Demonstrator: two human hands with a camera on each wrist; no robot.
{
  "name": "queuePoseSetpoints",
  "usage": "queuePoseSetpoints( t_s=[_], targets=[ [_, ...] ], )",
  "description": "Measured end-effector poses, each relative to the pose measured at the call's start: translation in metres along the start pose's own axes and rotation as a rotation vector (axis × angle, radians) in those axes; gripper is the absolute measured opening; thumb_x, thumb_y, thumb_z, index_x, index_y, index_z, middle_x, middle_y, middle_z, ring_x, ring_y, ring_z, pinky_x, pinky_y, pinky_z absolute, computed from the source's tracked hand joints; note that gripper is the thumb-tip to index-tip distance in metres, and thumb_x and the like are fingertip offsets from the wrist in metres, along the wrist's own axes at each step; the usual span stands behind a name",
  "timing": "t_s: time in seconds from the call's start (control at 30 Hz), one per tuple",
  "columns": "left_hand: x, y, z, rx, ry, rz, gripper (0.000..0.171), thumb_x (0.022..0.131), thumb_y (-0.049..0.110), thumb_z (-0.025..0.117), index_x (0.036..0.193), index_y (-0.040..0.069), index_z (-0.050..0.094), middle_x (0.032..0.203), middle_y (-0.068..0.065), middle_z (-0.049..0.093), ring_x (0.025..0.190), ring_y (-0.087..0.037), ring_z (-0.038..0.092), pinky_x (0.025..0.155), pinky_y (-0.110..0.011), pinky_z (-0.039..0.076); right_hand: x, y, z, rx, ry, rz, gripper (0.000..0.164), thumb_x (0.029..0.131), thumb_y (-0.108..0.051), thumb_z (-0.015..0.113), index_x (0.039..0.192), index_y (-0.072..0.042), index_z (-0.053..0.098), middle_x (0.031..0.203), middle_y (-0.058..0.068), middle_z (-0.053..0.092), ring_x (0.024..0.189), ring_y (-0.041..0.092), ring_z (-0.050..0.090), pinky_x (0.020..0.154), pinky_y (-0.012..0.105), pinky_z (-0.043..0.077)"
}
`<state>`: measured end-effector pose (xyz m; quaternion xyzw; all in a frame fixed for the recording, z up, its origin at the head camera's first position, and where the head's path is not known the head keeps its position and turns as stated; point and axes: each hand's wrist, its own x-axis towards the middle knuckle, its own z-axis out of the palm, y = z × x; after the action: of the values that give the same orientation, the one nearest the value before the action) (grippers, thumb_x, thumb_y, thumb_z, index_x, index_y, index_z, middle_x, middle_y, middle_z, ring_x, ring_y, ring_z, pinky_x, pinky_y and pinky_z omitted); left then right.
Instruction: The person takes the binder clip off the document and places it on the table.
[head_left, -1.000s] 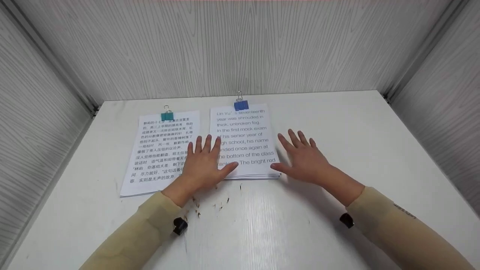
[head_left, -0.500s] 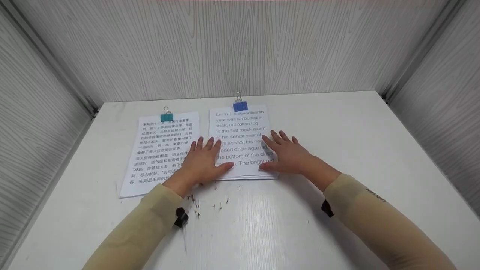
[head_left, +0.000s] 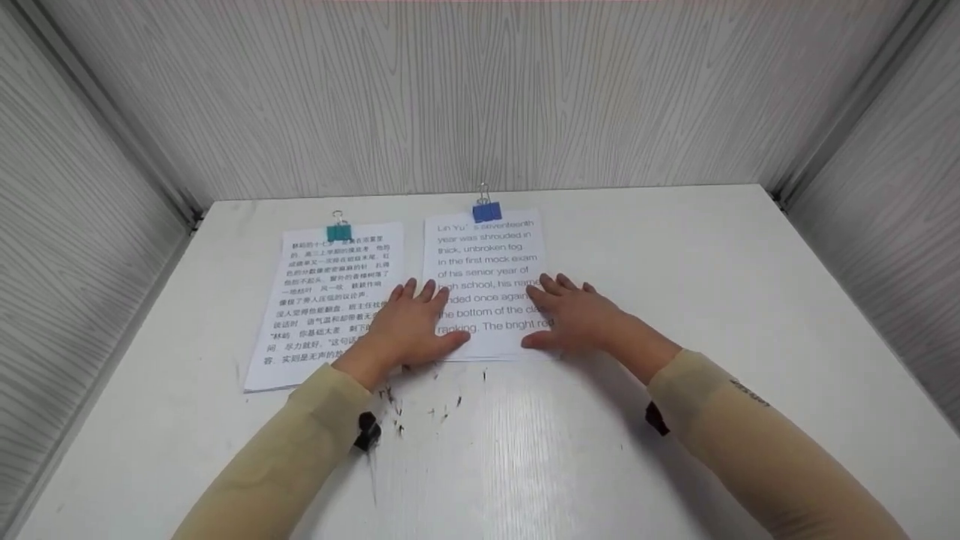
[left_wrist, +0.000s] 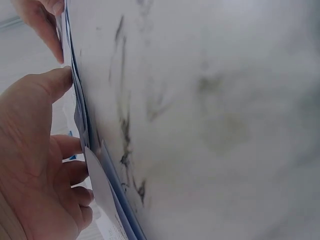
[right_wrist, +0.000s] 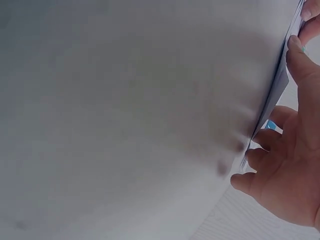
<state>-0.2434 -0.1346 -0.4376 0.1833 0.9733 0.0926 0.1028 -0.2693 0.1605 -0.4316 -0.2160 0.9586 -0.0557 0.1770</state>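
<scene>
In the head view, a paper stack with English print (head_left: 487, 262) lies flat, a blue binder clip (head_left: 487, 211) at its top edge. To its left lies a second paper stack with Chinese print (head_left: 322, 300), topped by a teal binder clip (head_left: 339, 232). My left hand (head_left: 405, 330), fingers spread, rests over the gap between the stacks, fingertips and thumb on the English stack's left part. Across from it, my right hand (head_left: 577, 319) lies with spread fingers on that stack's right edge. Both wrist views show the fingers against the paper edges; neither hand grips anything.
Both stacks lie on a white table (head_left: 495, 465). Dark smudges (head_left: 397, 409) mark its surface below the stacks. A wood-grain panel (head_left: 480, 97) stands behind, with similar panels on the left and right.
My right hand has moved left, from beside the English-print stack onto its right edge. My left hand has stayed nearly in place. Both stacks look the same.
</scene>
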Motion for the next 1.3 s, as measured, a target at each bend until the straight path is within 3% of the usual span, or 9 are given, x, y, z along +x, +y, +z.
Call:
queuePoseSetpoints(
  t_s=[0.7,0.9,1.3],
  targets=[
    [-0.008,0.012,0.001,0.043,-0.044,0.077,0.097,0.102,0.069,0.049,0.164,-0.003,0.03,0.168,-0.029,0.026,0.159,-0.042,0.02,0.131,-0.051,0.011,-0.023,-0.001,0.005,-0.035,0.008,-0.075,0.098,0.097,-0.063,0.067,0.169,-0.009,0.027,0.174,0.019,0.018,0.162,0.038,0.012,0.129,0.055,0.016],
    [-0.013,0.017,0.002,0.039,-0.036,0.087,0.099,0.101,0.071,0.05,0.164,-0.002,0.031,0.168,-0.027,0.028,0.159,-0.04,0.022,0.131,-0.049,0.012,-0.033,-0.001,0.01,-0.024,0.017,-0.059,0.099,0.096,-0.063,0.068,0.169,-0.012,0.027,0.175,0.016,0.018,0.162,0.036,0.013,0.13,0.053,0.017],
    [-0.029,0.031,0.007,0.07,-0.029,0.104,0.1,0.097,0.074,0.055,0.163,0.0,0.037,0.166,-0.024,0.036,0.158,-0.037,0.029,0.13,-0.046,0.016,-0.052,0.005,0.015,-0.041,0.057,-0.113,0.097,0.094,-0.064,0.07,0.166,-0.009,0.036,0.171,0.02,0.028,0.158,0.04,0.026,0.126,0.056,0.027]
  ],
)
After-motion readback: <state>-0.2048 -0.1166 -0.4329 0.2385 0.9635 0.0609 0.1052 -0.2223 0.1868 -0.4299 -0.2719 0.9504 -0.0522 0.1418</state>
